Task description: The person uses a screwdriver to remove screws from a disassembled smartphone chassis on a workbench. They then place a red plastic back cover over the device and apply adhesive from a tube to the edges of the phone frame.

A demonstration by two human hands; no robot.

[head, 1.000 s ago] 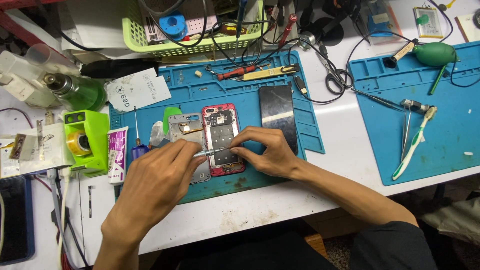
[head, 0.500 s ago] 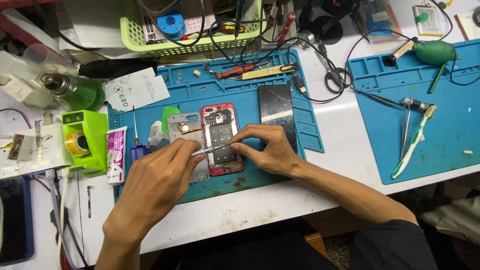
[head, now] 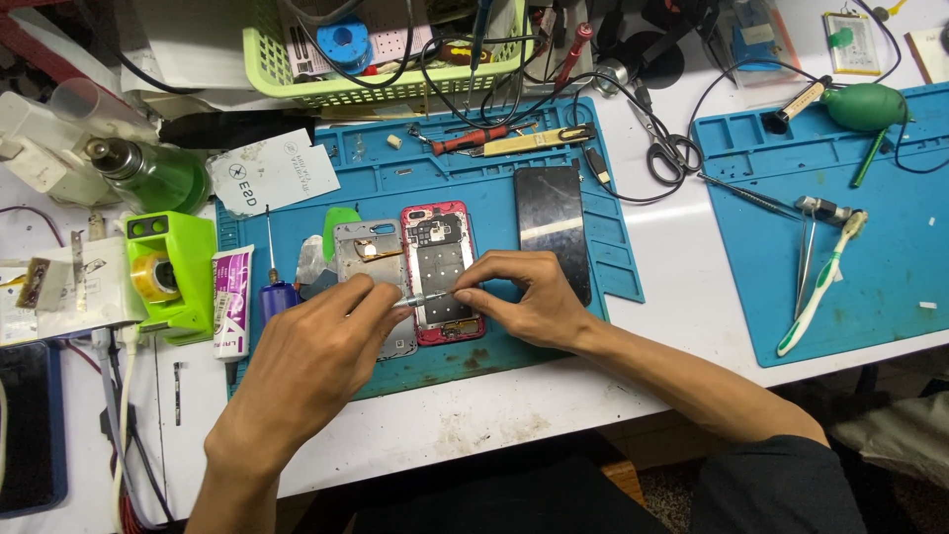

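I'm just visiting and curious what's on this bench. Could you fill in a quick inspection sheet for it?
Surface: white table with blue mat.
Job's things: opened red phone, grey back plate, black screen panel.
Clutter: green basket, scissors, toothbrush, green tape dispenser.
Grips: left hand and right hand pinch a thin metal tool over the phone.
Cables: black tangle by basket.
Surroundings: second blue mat.

A black phone screen [head: 551, 227] lies on the blue mat [head: 593, 148], a white-purple tube [head: 231, 300] at its left edge.
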